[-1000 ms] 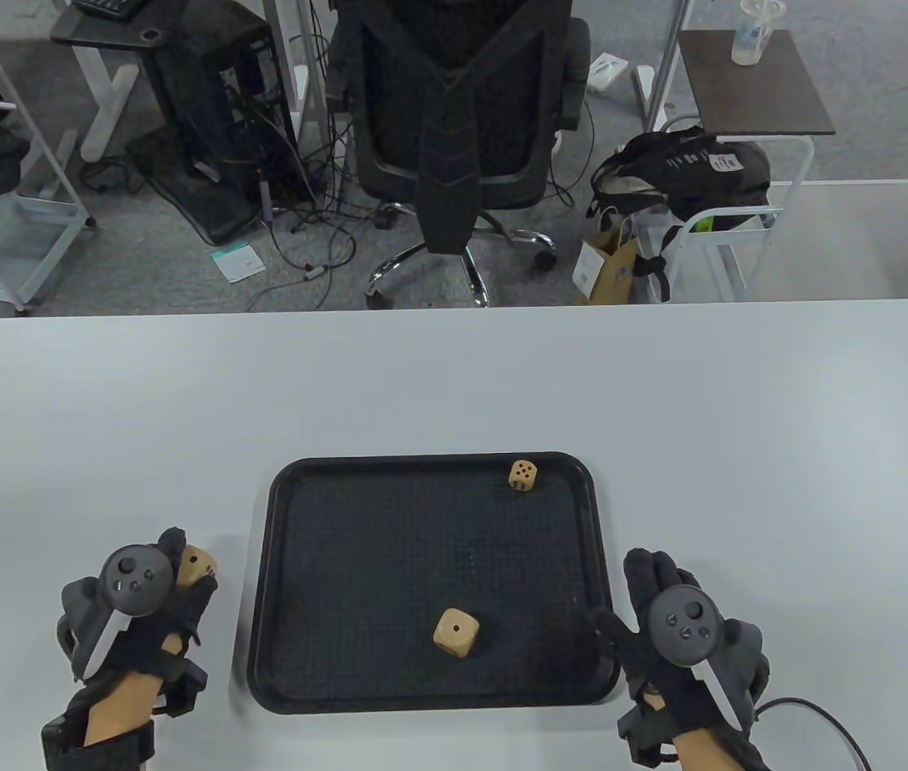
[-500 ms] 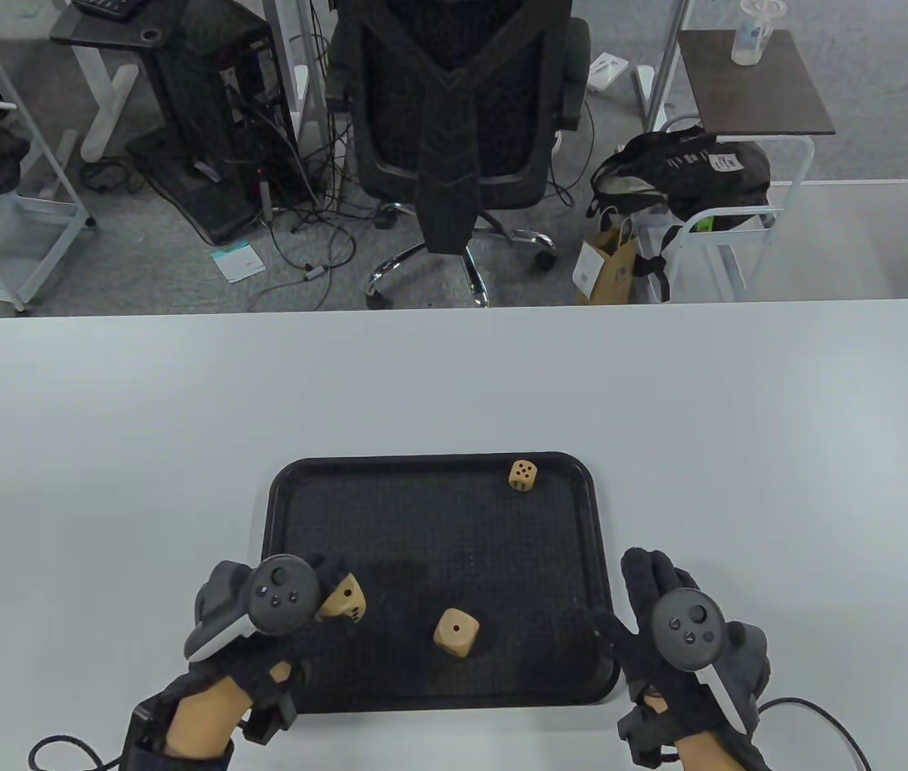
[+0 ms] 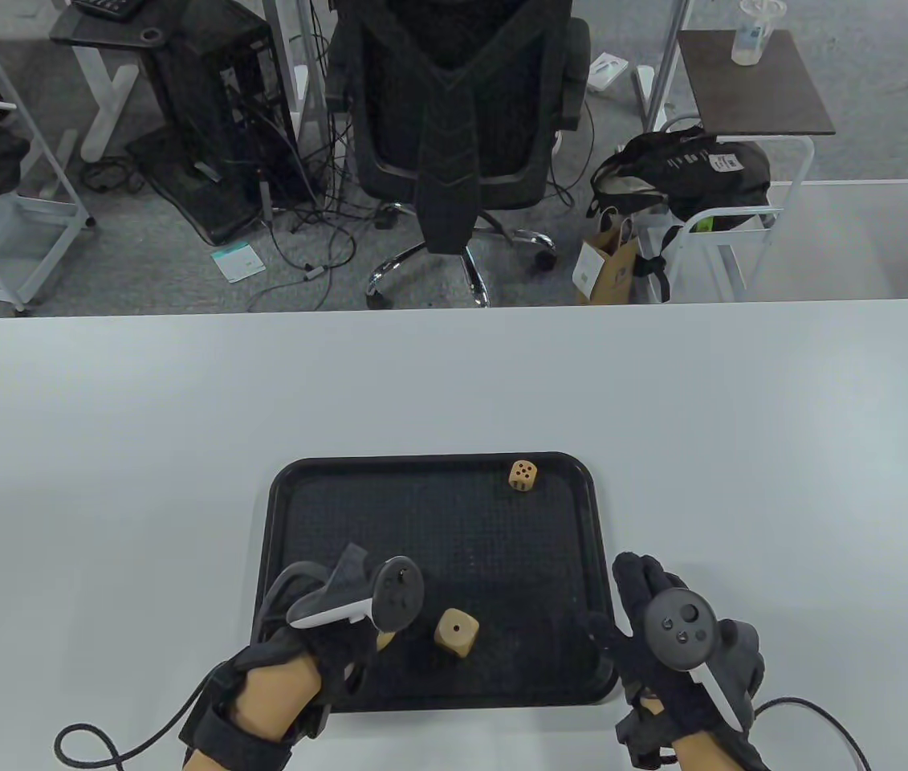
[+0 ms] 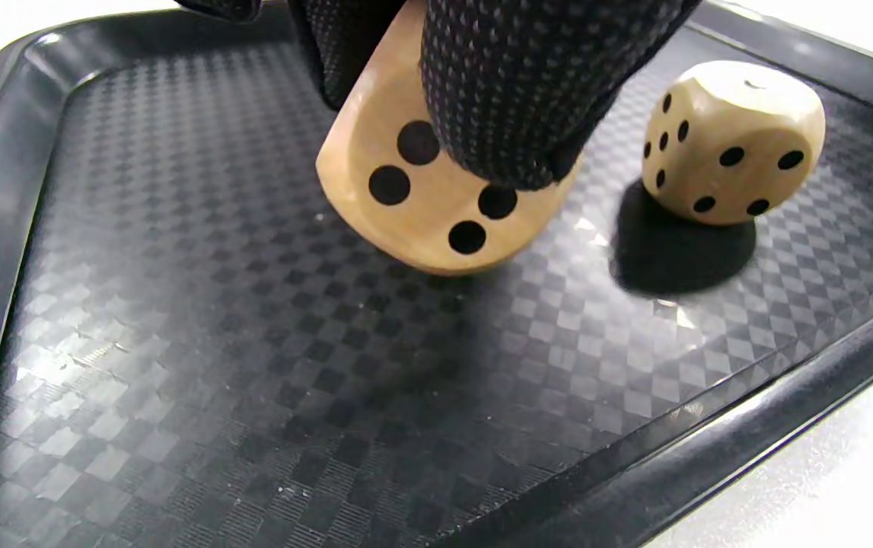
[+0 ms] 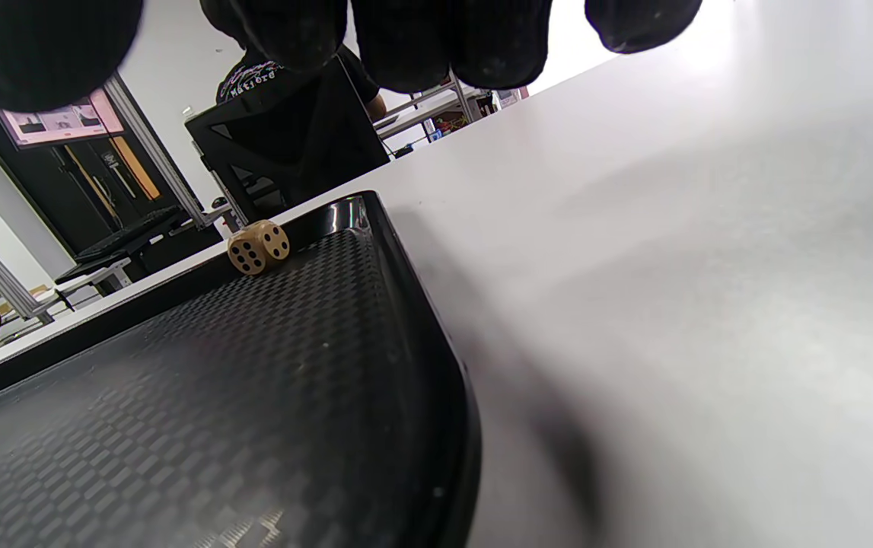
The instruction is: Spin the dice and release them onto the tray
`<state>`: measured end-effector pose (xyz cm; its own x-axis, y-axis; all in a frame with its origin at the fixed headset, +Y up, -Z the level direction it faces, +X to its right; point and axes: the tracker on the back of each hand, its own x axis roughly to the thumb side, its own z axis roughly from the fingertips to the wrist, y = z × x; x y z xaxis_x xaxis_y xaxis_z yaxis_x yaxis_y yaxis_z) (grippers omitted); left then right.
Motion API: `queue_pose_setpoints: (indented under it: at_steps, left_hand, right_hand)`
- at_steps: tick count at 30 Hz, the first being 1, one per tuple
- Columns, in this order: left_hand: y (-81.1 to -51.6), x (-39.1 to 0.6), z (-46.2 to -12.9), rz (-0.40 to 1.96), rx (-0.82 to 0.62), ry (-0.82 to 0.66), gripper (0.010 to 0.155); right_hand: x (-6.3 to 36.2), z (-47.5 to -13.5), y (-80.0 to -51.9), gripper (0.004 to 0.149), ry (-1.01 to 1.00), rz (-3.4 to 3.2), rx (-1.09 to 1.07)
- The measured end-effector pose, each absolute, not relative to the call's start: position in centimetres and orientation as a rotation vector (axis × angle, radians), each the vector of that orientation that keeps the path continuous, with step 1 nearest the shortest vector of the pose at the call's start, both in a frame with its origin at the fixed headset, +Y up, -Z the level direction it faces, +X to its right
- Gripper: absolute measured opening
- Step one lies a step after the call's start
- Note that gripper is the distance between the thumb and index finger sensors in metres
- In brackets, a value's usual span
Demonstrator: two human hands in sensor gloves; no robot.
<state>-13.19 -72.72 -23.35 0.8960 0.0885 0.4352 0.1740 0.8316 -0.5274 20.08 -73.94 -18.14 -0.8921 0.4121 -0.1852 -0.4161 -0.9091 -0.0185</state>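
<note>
A black tray [image 3: 283,514] lies on the white table. One wooden die [image 3: 523,475] sits in its far right corner and a second die [image 3: 455,632] rests near the front middle. My left hand [image 3: 333,642] hovers over the tray's front left, its tracker rolled on its side. It pinches a third die [image 4: 421,198], tilted, low over the tray floor [image 4: 253,365], with a fingertip [image 4: 512,114] across its face. The resting die [image 4: 733,144] stands just right of it. My right hand [image 3: 646,598] lies with straight fingers by the tray's right rim, holding nothing.
The right wrist view looks low along the tray's right rim [image 5: 413,320] to the far die [image 5: 258,246], with bare table to the right. An office chair [image 3: 454,120] and carts stand beyond the table's far edge. A glove cable [image 3: 100,747] trails near the front.
My left hand has carried its die from the table left of the tray rightward over the tray, lowering and rolling the wrist. The right hand has barely shifted.
</note>
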Motion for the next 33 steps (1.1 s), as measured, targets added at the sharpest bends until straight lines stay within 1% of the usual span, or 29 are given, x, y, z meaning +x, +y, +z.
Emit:
queue_pose_setpoints:
  at_steps: [1, 2, 3, 4, 5, 7, 10, 13, 20, 24, 29, 33]
  left_hand:
    - [-72.7, -13.6, -23.7, -0.024, -0.579, -0.432, 0.062]
    - [-72.7, -14.5, -24.3, 0.017, -0.521, -0.348, 0.064]
    - [-72.5, -15.1, -24.7, 0.036, -0.481, -0.290, 0.069]
    - [-72.3, -15.8, -25.0, 0.079, -0.436, -0.292, 0.067]
    - [-71.7, -16.6, -24.9, 0.083, -0.349, -0.277, 0.066]
    - [-70.8, -17.6, -24.8, 0.086, -0.266, -0.276, 0.065]
    - [-69.5, -18.8, -24.3, 0.148, -0.224, -0.272, 0.064]
    - [-68.5, -19.2, -23.6, 0.162, -0.164, -0.280, 0.064]
    - [-67.9, -19.6, -21.7, 0.197, -0.074, -0.324, 0.067]
    - [-67.6, -20.4, -20.9, 0.256, -0.007, -0.347, 0.069]
    - [-66.5, -22.2, -19.6, 0.324, 0.119, -0.366, 0.071]
    - [-65.6, -24.5, -18.6, 0.385, 0.213, -0.344, 0.071]
  right_hand:
    - [20.1, -18.1, -73.9, 0.082, 0.032, 2.701, -0.259]
    - [20.1, -18.1, -73.9, 0.082, 0.033, 2.702, -0.262]
    - [20.1, -18.1, -73.9, 0.081, 0.033, 2.701, -0.264]
    - [20.1, -18.1, -73.9, 0.081, 0.032, 2.698, -0.264]
    - [20.1, -18.1, -73.9, 0.081, 0.033, 2.696, -0.265]
    - [20.1, -18.1, -73.9, 0.080, 0.033, 2.695, -0.266]
    - [20.0, -18.2, -73.9, 0.080, 0.037, 2.696, -0.264]
    - [19.9, -18.1, -73.9, 0.080, 0.032, 2.701, -0.259]
    - [19.8, -18.2, -73.9, 0.080, 0.024, 2.710, -0.255]
    - [19.7, -18.1, -73.9, 0.080, 0.021, 2.709, -0.252]
    - [19.7, -18.1, -73.9, 0.080, 0.009, 2.708, -0.247]
    - [19.6, -18.1, -73.9, 0.080, 0.002, 2.708, -0.243]
